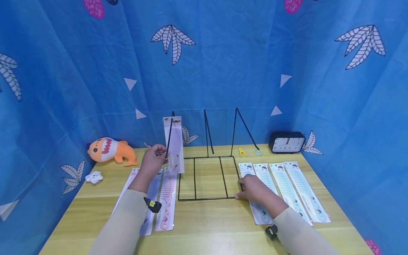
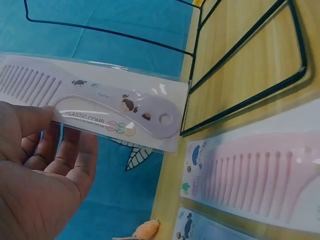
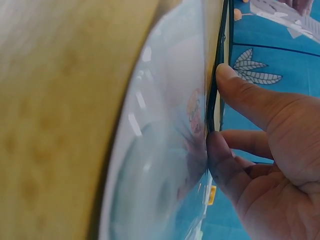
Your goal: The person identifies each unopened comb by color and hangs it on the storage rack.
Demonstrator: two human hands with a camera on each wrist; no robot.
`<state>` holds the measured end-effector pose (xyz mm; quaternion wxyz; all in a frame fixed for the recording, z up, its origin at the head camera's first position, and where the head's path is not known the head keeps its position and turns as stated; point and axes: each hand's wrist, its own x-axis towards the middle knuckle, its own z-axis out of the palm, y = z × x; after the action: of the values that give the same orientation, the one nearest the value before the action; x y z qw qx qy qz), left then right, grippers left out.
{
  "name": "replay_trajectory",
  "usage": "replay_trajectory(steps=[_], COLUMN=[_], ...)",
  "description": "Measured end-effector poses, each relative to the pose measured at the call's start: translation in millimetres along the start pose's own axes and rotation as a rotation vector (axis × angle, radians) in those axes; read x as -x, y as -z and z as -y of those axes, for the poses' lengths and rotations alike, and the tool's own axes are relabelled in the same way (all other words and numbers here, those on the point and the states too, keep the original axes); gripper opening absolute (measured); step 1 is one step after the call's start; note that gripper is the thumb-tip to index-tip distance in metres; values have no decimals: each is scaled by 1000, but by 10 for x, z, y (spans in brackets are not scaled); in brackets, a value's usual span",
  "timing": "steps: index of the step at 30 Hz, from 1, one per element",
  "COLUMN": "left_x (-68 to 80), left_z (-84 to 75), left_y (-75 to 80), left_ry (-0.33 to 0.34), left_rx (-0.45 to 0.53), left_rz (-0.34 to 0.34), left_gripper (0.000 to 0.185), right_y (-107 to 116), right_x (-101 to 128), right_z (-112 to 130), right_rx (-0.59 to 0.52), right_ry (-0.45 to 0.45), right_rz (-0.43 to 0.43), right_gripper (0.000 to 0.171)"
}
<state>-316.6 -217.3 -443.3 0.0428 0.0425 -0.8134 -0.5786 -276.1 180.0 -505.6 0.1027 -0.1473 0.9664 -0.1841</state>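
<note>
A packaged purple comb (image 1: 176, 141) hangs upright at the left hook of a black wire rack (image 1: 194, 177). My left hand (image 1: 153, 161) is at the pack's left edge; in the left wrist view its thumb and fingers pinch the purple comb's pack (image 2: 107, 95). My right hand (image 1: 256, 189) grips the rack's front right corner, and the right wrist view has thumb and fingers on the black wire (image 3: 214, 95). Beneath my left arm lie several packs, among them a pink comb (image 1: 167, 198). More packaged combs (image 1: 285, 187) in pale colours lie around and beyond my right hand.
An orange plush shark (image 1: 122, 148) and a small white toy (image 1: 94, 177) sit at the left. A black clock (image 1: 287, 142) stands back right, near a yellow clip (image 1: 242, 152) and a teal ring (image 1: 258, 154). Blue cloth (image 1: 229, 71) encloses the table.
</note>
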Motion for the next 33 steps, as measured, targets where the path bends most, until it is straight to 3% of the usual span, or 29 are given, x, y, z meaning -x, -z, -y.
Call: replay_trajectory(steps=[6,13,22,26,33], left_x=[-118,-251,-377,-389,-410], left_z=[-3,21,29,15,26], left_y=[-9,-6,-31,-33,-43], left_ry=[-17,-27,13,16,10], left_rx=[12,-76,47,28,11], left_rz=[-9,-25,15,15,22], left_gripper=[15,23,24,24,23], right_y=[-16,-14,2,12,11], right_x=[-9,-5,-3,-11,0], right_z=[7,18,43,45,19], right_rx=[2,27,18,17,22], right_ry=[4,19,5,-3,-7], right_rz=[-1,-17,-6,-9,-11], right_gripper=[40,35,49,64,66])
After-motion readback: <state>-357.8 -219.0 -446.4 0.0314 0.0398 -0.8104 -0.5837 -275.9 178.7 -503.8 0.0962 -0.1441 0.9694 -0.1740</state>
